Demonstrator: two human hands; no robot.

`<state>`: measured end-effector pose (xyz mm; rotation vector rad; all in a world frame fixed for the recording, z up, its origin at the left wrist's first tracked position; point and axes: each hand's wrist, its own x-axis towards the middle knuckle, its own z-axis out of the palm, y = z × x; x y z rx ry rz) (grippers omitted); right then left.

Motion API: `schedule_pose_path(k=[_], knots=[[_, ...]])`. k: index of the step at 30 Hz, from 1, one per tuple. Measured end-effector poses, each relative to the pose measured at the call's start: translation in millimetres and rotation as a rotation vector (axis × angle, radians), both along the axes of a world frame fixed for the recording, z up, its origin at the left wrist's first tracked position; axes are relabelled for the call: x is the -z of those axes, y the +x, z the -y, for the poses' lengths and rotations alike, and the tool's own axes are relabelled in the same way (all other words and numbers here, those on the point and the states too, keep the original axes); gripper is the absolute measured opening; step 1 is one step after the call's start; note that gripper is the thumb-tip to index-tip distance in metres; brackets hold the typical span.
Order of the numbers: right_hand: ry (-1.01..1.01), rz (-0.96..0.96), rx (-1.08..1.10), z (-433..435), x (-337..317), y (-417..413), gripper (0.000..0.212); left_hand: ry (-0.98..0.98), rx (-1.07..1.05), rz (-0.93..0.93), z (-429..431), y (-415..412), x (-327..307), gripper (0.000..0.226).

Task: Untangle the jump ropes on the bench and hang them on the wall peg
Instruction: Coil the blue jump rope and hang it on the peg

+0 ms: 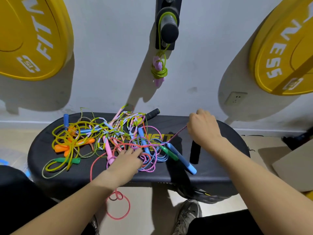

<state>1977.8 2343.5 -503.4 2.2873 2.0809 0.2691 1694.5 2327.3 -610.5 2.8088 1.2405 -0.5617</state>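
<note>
Where the black padded tabletop [39, 150] stands against the white wall, we see the tangle of jump ropes [105, 133] spread over its left and middle parts, with yellow-green, beaded, blue, pink and red cords crossing one another. The right hand [203, 128] is raised above the right side of the tabletop, its grip clamped on a pink braided cord [177, 134] that runs taut down into the heap. The left hand [127, 160] lies on the near edge of the tangle, its grip apart, fingers stretched flat over pink and blue loops. By the taut cord's lower end we find a green handle [166, 150] and a long blue handle [182, 158], and a black handle [194, 151] lies just beside the right wrist. Orange handles [62, 147] sit among yellow-green coils at the left. A pink loop [118, 207] hangs off the front edge toward the floor. Above, the wall peg [168, 29] already carries a green rope [160, 72] with lilac handles. A left weight plate [33, 39] and a right weight plate [284, 56], both yellow, flank the peg, and a wall socket [235, 98] sits beyond the right hand.
</note>
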Motion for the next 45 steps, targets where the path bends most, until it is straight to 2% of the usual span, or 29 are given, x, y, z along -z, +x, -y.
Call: schedule_pose_path(k=[2, 4, 6, 8, 10, 12, 14, 16, 17, 18, 19, 22, 24, 26, 29, 31, 33, 34, 38, 41, 43, 45], knots=[[0.083, -0.086, 0.006, 5, -11, -4, 0.021, -0.048, -0.024, 0.069, -4, -6, -9, 0.025], [0.163, -0.229, -0.012, 10, -25, -9, 0.018, -0.116, -0.074, 0.141, -6, -15, -19, 0.022], [0.264, -0.406, -0.033, 16, -41, -16, 0.024, -0.203, -0.155, 0.241, -5, -25, -29, 0.033], [0.483, -0.574, -0.045, 19, -58, -19, 0.026, -0.268, -0.243, 0.444, -3, -36, -40, 0.036], [0.735, -0.655, -0.065, 24, -73, -20, 0.021, -0.270, -0.324, 0.659, -2, -46, -52, 0.043], [0.868, -0.768, -0.057, 26, -79, -21, 0.015, -0.255, -0.347, 0.750, -1, -55, -64, 0.061], [0.865, -0.981, 0.039, 26, -73, -22, 0.015, -0.275, -0.340, 0.747, 2, -64, -72, 0.066], [0.787, -1.325, 0.169, 26, -54, -26, 0.014, -0.275, -0.370, 0.687, 8, -72, -70, 0.062], [0.725, -1.439, 0.234, 27, -42, -28, 0.017, -0.271, -0.398, 0.654, 12, -75, -65, 0.058], [0.658, -1.426, 0.264, 30, -27, -28, 0.019, -0.256, -0.430, 0.632, 18, -77, -57, 0.053], [0.565, -1.282, 0.253, 34, -12, -27, 0.019, -0.232, -0.466, 0.624, 23, -81, -47, 0.046], [0.135, -0.645, 0.062, 50, 33, -17, 0.030, -0.229, -0.566, 0.631, 35, -91, -23, 0.026], [-0.109, -0.243, -0.093, 57, 59, -11, 0.037, -0.258, -0.552, 0.581, 39, -91, -15, 0.029], [-0.208, -0.030, -0.208, 64, 75, -13, 0.032, -0.216, -0.538, 0.452, 45, -84, -8, 0.038], [-0.191, 0.063, -0.271, 64, 90, -23, 0.032, 0.107, -0.461, 0.327, 53, -64, -3, 0.036], [-0.170, 0.107, -0.336, 58, 95, -29, 0.031, 0.221, -0.291, 0.430, 55, -50, -2, 0.025], [-0.155, 0.175, -0.414, 52, 98, -34, 0.021, 0.149, -0.128, 0.475, 53, -37, 3, 0.017], [-0.144, 0.205, -0.456, 50, 99, -35, 0.017, 0.073, -0.132, 0.449, 53, -31, 5, 0.022], [-0.039, 0.262, -0.623, 49, 107, -34, 0.019, -0.095, -0.431, 0.461, 53, -14, 23, 0.054], [0.034, 0.271, -0.655, 50, 120, -35, 0.033, -0.115, -0.440, 0.368, 50, -7, 33, 0.074], [-0.014, 0.254, -0.585, 55, 127, -37, 0.043, -0.117, -0.478, 0.381, 47, -4, 37, 0.062], [-0.024, 0.181, -0.424, 63, 128, -38, 0.041, -0.145, -0.544, 0.493, 45, -2, 39, 0.041]])
